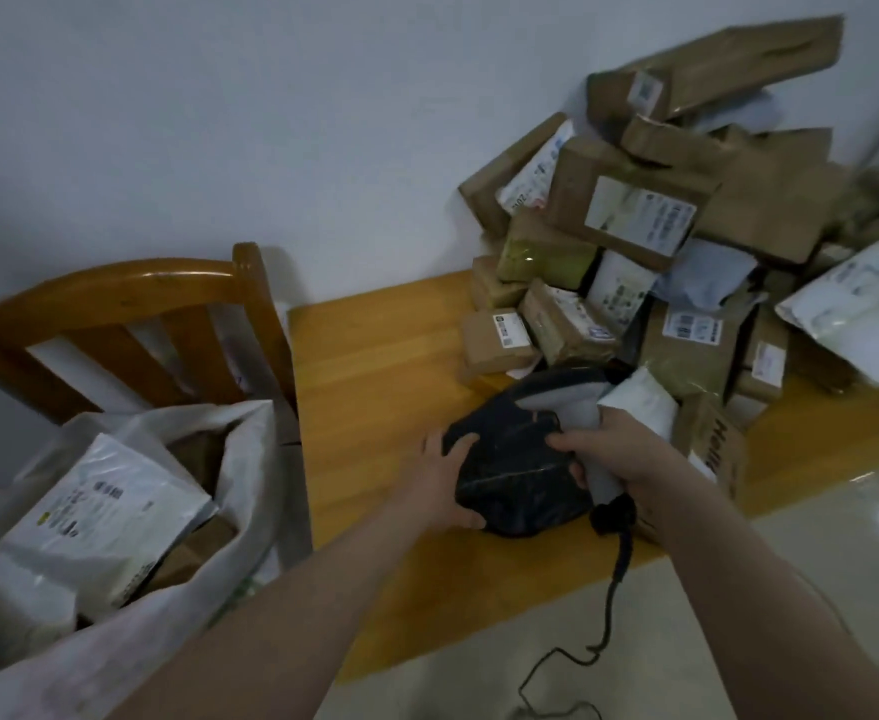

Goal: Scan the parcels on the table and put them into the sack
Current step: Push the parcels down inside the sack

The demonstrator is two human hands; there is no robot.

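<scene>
While the left hand (450, 475) holds the near-left edge of a soft black plastic parcel (515, 470) lying on the wooden table (375, 387), fingers on top and thumb at its side, the right hand (629, 454) grips a grey handheld scanner (577, 407) over it, a black cable (615, 589) trailing down. Left of the hands stands an open white woven sack (250, 459) holding a white labelled mailer (104, 511) and brown cardboard boxes (203, 550). Beyond the hands rises a heap of brown and white parcels (634, 215).
</scene>
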